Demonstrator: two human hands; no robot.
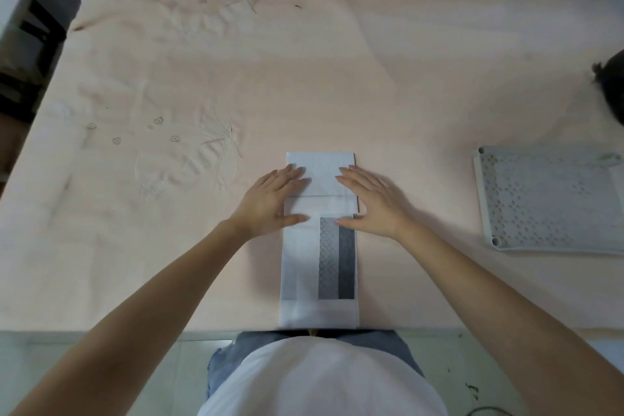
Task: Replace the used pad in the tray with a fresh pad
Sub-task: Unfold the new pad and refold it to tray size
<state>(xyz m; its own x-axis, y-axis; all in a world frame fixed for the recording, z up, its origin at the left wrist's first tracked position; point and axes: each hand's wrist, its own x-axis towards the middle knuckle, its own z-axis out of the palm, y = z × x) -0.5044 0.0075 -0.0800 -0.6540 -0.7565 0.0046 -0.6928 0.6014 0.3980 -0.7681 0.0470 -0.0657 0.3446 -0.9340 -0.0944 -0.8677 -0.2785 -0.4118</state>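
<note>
From the head camera I see a desk point(337, 78) covered by a pale pink cloth point(202, 61) with faint embroidery on its left part. A folded white pad point(304, 263) lies in front of me, running from the near desk edge away from my body; a grey patterned strip shows on its near right part. My left hand point(270, 201) rests flat on the pad's left side, fingers straight and spread, holding nothing. My right hand point(371, 201) lies flat on the pad's right edge in the same way, fingers straight, thumb pointing inward toward the left thumb. Both press down on the folded layers. The grey perforated tray point(547, 199) sits well apart at the right, partly cut off by the frame. A dark object point(613, 84) shows at the far right edge; I cannot tell what it is.
</note>
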